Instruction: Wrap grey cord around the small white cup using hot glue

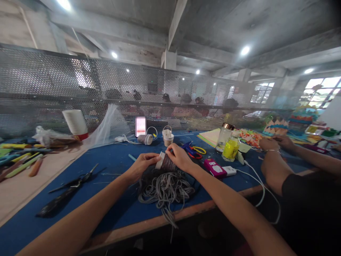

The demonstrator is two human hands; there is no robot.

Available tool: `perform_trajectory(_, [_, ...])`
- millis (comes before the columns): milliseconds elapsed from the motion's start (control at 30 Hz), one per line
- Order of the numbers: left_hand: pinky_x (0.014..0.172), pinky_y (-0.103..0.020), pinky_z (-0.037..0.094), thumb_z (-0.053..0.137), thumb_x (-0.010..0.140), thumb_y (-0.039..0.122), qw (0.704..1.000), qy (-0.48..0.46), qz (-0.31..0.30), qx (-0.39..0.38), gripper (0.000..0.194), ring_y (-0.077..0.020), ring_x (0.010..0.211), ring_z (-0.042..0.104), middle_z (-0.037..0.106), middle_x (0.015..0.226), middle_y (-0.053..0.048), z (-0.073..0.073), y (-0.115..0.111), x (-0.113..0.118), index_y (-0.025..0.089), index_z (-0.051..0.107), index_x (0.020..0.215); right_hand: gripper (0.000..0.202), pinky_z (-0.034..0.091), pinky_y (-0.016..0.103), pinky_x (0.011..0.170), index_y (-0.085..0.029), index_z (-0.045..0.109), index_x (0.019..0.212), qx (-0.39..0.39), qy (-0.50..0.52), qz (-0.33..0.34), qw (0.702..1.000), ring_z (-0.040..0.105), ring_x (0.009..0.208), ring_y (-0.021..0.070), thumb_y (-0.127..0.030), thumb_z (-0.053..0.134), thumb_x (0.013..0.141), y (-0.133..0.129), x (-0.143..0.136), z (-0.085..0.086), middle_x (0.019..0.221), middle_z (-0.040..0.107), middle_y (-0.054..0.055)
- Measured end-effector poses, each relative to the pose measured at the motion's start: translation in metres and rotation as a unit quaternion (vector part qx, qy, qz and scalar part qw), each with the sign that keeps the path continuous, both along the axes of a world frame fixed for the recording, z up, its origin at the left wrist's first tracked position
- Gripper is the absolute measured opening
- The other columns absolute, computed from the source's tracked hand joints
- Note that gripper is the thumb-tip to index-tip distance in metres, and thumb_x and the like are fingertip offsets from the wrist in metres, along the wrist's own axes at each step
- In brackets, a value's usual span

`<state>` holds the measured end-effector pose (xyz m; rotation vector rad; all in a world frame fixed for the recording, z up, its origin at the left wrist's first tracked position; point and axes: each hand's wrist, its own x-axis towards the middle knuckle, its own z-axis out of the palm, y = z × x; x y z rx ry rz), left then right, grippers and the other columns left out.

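Between my two hands is a small white paper cup [160,160], tipped on its side, with grey-brown cord wound round part of it. My left hand [144,164] pinches the cup's white end. The fingers of my right hand [179,156] are closed at the upper side of the cup, by the edge of the winding. Just below, a loose heap of grey cord [167,188] lies on the blue table surface [112,209], some strands hanging over the front edge. Behind my hands are a cord-wrapped cup [146,139] with a handle and a pale cup [168,139].
Black-handled scissors [71,188] lie at left. A blue glue gun [187,147], glass jar [221,139], yellow bottle [230,149] and pink power bank [214,168] with white cable stand right. Further right, a co-worker's hands [269,143] work. A perforated screen [128,85] runs behind.
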<state>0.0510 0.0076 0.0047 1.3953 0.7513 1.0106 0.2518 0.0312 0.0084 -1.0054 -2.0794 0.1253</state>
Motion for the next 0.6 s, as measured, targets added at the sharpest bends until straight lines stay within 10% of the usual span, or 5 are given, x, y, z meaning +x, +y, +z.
perform_trajectory(600, [0.068,-0.027,0.045,0.074,0.068,0.039,1.000,0.013,0.014,0.002,0.028,-0.0175,0.071,0.060,0.071,0.079,-0.005,0.0064,-0.0054,0.0028,0.016,0.075,0.084,0.010,0.043,0.027,0.077,-0.019,0.051,0.093,-0.002,0.001,0.003,1.000,0.058,0.084,0.0154,-0.028,0.048,0.090,0.0006,0.0010,-0.0017,0.090,0.059,0.003])
